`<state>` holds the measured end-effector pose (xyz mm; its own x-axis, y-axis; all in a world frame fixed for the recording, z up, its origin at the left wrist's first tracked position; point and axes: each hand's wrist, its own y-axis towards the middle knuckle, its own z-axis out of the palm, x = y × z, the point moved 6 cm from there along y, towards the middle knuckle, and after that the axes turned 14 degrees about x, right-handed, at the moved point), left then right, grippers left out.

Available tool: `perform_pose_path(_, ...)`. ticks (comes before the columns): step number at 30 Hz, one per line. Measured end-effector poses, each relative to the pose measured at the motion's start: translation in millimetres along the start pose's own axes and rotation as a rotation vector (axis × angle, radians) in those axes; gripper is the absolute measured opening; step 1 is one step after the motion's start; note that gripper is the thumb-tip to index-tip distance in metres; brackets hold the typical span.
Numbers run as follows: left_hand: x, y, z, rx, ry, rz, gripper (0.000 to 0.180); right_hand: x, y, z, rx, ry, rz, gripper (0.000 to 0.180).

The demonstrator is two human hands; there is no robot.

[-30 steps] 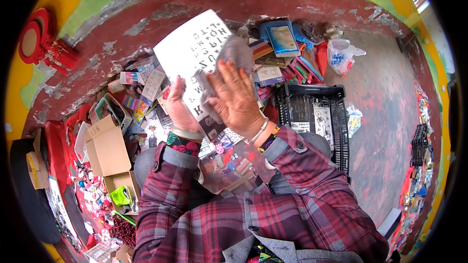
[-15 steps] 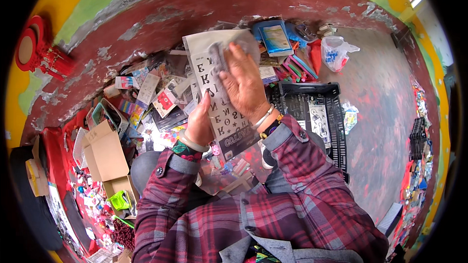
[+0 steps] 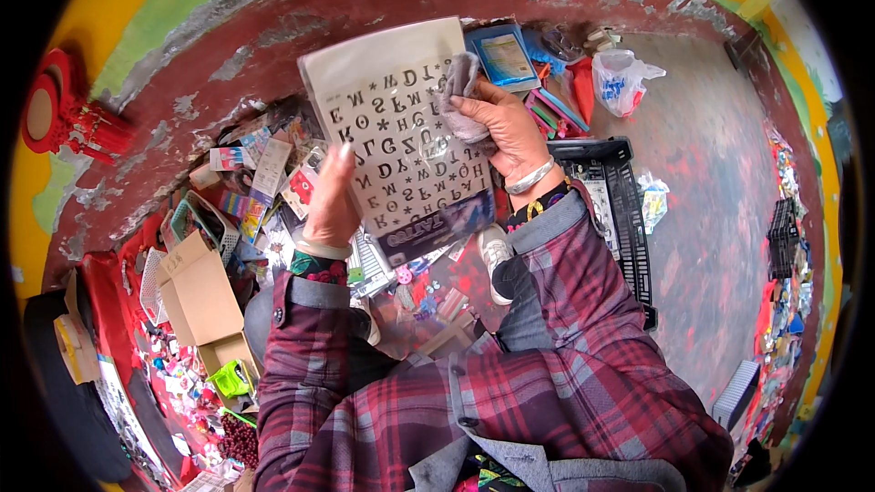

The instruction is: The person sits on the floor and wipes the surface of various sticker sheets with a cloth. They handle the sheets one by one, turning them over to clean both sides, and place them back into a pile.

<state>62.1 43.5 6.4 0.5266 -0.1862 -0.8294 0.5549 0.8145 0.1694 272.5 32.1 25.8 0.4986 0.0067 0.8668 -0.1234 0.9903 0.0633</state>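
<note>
The left hand (image 3: 330,196) grips the flat plastic-wrapped sheet of letters (image 3: 401,141) by its edge, so the right hand (image 3: 497,123), fingers closed on a small grey cloth (image 3: 460,82), should wipe with light, even strokes

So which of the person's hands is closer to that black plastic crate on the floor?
Right. The right hand, pressing a grey cloth on the letter sheet, is just left of the black crate; the left hand holds the sheet's far edge.
</note>
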Motion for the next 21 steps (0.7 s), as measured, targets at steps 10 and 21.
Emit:
perform_pose_path(10,-58,5,7,0.004,1.334,0.296,0.029,-4,-10,38,0.215,-1.194,-0.143,0.017)
perform_pose_path(21,-59,-4,0,0.112,0.864,0.129,0.009,-7,-12,49,0.361,-1.133,-0.144,0.019)
